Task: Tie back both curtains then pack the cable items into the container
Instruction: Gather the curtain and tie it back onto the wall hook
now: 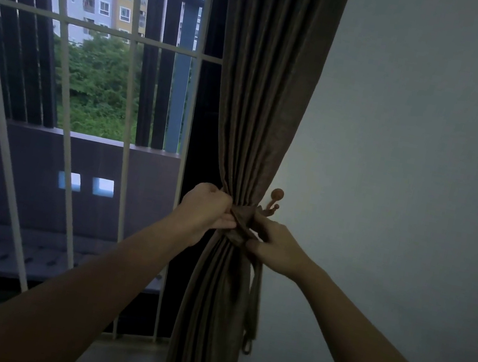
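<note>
1. Curtain (pixel 258 120): brown, bunched at the window's right edge, beside the wall
2. Tie-back (pixel 240 227): matching band round the curtain's waist; loose end hangs down to a ring (pixel 247 346)
3. Left hand (pixel 205 210): pinches the band's left side
4. Right hand (pixel 275 248): fingers curled on the band, just below the wall hook (pixel 276 198)
5. Window bars (pixel 98 27): white, left of the curtain

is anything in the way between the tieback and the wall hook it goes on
Nothing visible blocks it. The wall hook sits just right of the curtain, above the right hand. That hand and the left hand grip the tieback; its ringed end hangs below.
</note>
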Action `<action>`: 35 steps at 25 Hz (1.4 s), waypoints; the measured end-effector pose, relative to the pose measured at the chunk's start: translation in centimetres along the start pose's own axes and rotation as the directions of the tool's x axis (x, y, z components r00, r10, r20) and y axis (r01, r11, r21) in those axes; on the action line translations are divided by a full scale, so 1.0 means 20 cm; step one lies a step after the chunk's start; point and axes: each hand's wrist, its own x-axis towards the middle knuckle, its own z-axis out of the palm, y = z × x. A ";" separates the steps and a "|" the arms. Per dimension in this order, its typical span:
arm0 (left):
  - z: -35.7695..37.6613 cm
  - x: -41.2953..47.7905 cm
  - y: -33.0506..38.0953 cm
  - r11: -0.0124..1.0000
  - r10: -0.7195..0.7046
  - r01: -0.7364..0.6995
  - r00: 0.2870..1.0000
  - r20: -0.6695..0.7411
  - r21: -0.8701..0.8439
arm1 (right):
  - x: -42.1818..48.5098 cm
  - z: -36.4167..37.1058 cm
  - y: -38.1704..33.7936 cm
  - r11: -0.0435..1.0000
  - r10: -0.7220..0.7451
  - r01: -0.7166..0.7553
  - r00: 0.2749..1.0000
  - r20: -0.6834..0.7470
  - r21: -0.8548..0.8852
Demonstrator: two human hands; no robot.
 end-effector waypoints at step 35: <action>0.00 0.08 -0.33 0.845 0.480 -0.485 0.874 0.082 0.223 | 0.14 -0.18 0.19 0.941 0.006 -0.009 1.000 0.009 0.337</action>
